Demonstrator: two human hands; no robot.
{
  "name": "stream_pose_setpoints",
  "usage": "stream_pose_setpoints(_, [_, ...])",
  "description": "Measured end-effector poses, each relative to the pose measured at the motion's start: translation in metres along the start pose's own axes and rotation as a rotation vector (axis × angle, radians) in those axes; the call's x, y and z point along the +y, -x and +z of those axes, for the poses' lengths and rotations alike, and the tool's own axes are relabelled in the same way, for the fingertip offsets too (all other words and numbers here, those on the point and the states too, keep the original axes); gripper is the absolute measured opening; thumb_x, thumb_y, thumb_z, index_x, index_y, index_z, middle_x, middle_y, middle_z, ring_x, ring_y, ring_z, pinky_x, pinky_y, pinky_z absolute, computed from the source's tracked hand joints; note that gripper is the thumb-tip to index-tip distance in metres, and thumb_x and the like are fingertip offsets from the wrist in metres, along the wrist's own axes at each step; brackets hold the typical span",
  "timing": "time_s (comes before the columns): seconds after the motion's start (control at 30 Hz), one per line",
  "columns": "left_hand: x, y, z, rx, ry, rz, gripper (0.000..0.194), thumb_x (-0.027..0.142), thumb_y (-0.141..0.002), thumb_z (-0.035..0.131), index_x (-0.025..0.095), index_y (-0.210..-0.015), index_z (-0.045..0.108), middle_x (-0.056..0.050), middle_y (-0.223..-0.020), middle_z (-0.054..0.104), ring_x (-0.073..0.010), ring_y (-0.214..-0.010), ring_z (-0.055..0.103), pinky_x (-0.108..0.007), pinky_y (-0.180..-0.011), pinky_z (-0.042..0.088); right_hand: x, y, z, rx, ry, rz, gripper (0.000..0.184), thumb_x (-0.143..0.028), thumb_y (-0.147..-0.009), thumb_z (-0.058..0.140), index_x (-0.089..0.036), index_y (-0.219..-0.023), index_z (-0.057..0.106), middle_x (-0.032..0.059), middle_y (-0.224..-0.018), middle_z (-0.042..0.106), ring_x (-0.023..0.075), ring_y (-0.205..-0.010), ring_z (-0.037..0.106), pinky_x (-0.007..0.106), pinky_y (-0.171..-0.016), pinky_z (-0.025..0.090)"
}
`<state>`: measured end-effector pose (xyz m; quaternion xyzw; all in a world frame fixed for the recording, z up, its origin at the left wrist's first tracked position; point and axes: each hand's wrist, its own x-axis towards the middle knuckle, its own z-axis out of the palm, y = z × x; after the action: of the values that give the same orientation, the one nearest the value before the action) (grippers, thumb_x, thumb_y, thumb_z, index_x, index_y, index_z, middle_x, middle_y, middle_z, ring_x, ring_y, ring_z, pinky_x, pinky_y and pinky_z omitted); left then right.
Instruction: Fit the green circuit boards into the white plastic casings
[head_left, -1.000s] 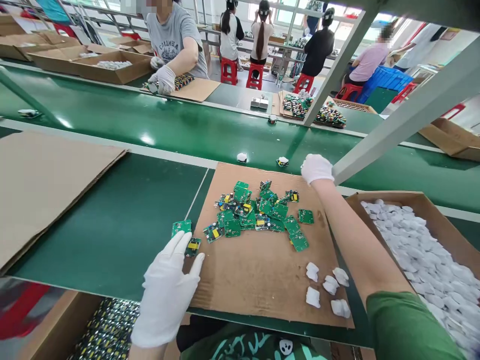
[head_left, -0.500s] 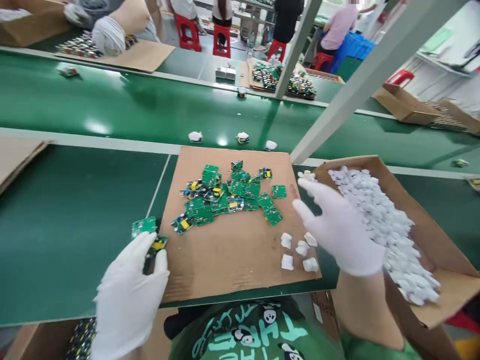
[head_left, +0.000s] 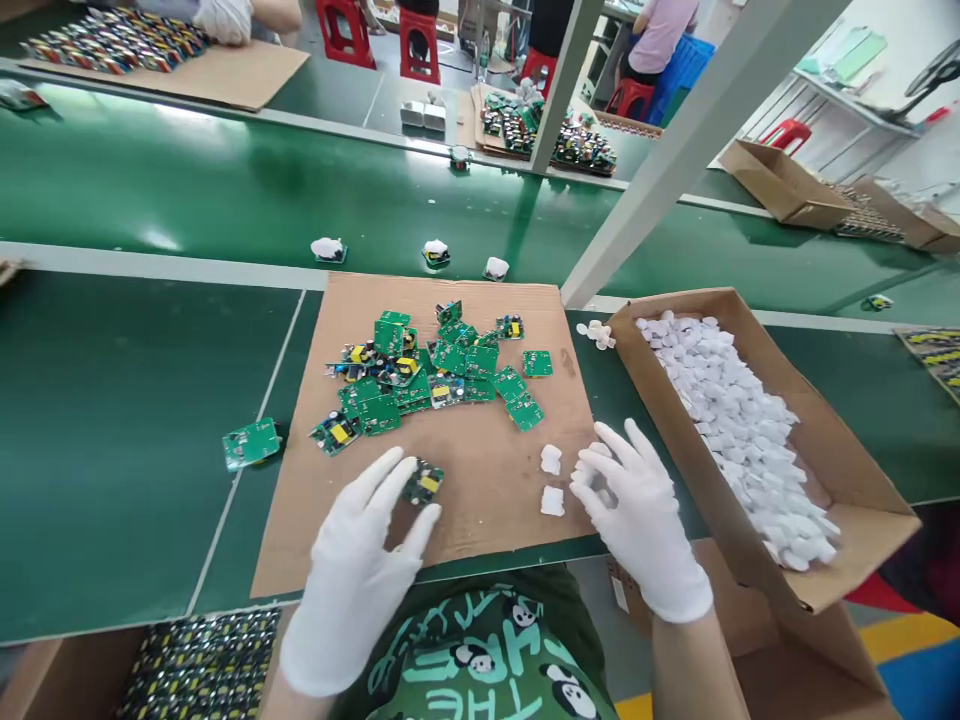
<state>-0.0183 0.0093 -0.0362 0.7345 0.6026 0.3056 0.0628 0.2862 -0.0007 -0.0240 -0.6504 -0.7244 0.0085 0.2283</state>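
Observation:
My left hand (head_left: pixel 371 560), in a white glove, grips a small circuit board (head_left: pixel 424 482) with a yellow component, between thumb and fingers over the cardboard sheet (head_left: pixel 480 520). My right hand (head_left: pixel 634 515), gloved as well, is at the sheet's right edge. Its thumb and fingers close in a pinch at a small white piece, mostly hidden by the fingers. Beside them lie two more white pieces, an upper one (head_left: pixel 551 459) and a lower one (head_left: pixel 553 500). A heap of green circuit boards (head_left: pixel 457 360) covers the sheet's far half.
An open carton (head_left: pixel 862 520) full of white pieces (head_left: pixel 735 420) stands at right. One board (head_left: pixel 251 444) lies left of the sheet. Boards topped with white sit along the green belt (head_left: pixel 247 200). A slanted post (head_left: pixel 675 160) rises behind the sheet. Another person's gloved hand (head_left: pixel 225 18) is across the belt.
My left hand has moved right, over the cardboard, with one board, leaving another on the green table. My right hand has come down and left from beside the carton to the loose white pieces.

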Motion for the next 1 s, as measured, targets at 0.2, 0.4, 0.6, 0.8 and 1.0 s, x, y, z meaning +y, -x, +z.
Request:
stream_pose_setpoints(0.2, [0.01, -0.003, 0.007, -0.028, -0.259, -0.07, 0.038, 0.035, -0.088, 0.066, 0.01, -0.117, 0.065, -0.023, -0.126, 0.067, -0.0393, -0.109, 0.065, -0.052, -0.09, 0.055, -0.031, -0.007, -0.025, -0.008, -0.639, 0.36, 0.032, -0.029, -0.089, 0.068, -0.028, -0.121, 0.066, 0.0033, -0.092, 0.068, 0.0216, -0.083, 0.07, 0.041, -0.072, 0.064])
stream_pose_setpoints(0.4, [0.018, -0.005, 0.008, -0.01, -0.104, -0.015, 0.025, 0.021, -0.09, 0.066, 0.015, -0.114, 0.061, -0.018, -0.121, 0.07, -0.0313, -0.108, 0.067, -0.047, -0.093, 0.056, -0.047, -0.02, -0.015, -0.127, -1.044, 0.245, 0.032, -0.031, -0.088, 0.072, -0.027, -0.119, 0.071, 0.0029, -0.081, 0.063, 0.0222, -0.088, 0.069, 0.035, -0.063, 0.064])
stream_pose_setpoints(0.6, [0.027, 0.007, 0.017, -0.032, 0.304, -0.321, 0.04, 0.023, -0.089, 0.066, 0.02, -0.127, 0.058, -0.009, -0.109, 0.075, -0.0254, -0.102, 0.073, -0.043, -0.095, 0.058, -0.042, -0.016, 0.002, -0.138, -1.102, 0.314, 0.018, -0.034, -0.087, 0.074, -0.024, -0.102, 0.076, 0.0039, -0.079, 0.075, 0.0204, -0.072, 0.07, 0.048, -0.07, 0.064])
stream_pose_setpoints(0.8, [0.039, -0.008, 0.005, -0.099, 1.15, -0.791, 0.027, 0.032, -0.082, 0.079, 0.023, -0.106, 0.072, -0.004, -0.104, 0.076, -0.022, -0.099, 0.074, -0.03, -0.087, 0.061, -0.048, -0.015, 0.005, -0.141, -1.215, 0.464, 0.015, -0.028, -0.074, 0.085, -0.024, -0.086, 0.077, 0.0039, -0.072, 0.077, 0.0255, -0.079, 0.076, 0.05, -0.084, 0.062])
stream_pose_setpoints(1.0, [0.059, -0.026, 0.004, -0.191, 1.698, -0.852, 0.021, 0.031, -0.081, 0.081, 0.025, -0.099, 0.071, 0.001, -0.087, 0.073, -0.0225, -0.091, 0.076, -0.021, -0.061, 0.059, -0.059, -0.02, 0.007, -0.108, -1.309, 0.413, 0.009, -0.023, -0.083, 0.075, -0.027, -0.091, 0.074, -0.0049, -0.063, 0.074, 0.0109, -0.05, 0.066, 0.043, -0.096, 0.058])
